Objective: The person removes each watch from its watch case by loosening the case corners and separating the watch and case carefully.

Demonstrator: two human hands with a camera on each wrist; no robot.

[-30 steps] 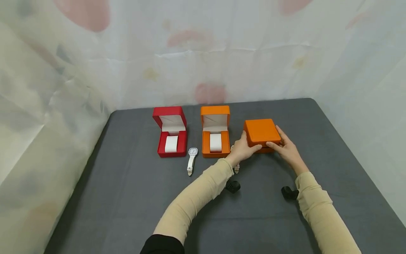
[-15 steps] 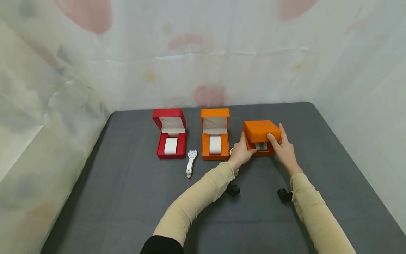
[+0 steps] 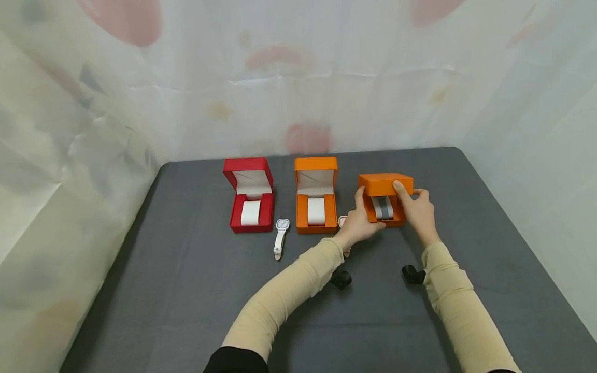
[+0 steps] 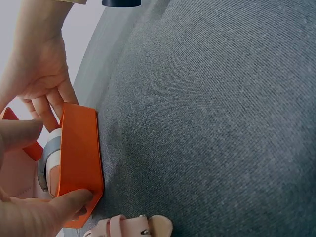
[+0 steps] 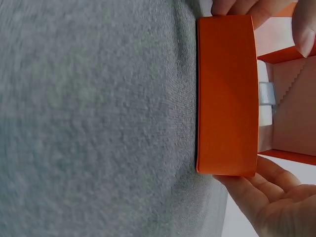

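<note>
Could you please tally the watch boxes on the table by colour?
Orange boxes: 2, the open middle box and the right box held by both hands.
Red boxes: 1, the open left box.
Total: 3 boxes.

Orange box [image 3: 385,184], red box [image 3: 249,196], grey table [image 3: 186,290]

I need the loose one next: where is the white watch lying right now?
In the head view the white watch lies on the grey table, just in front of the gap between the open red box and the middle orange box.
</note>
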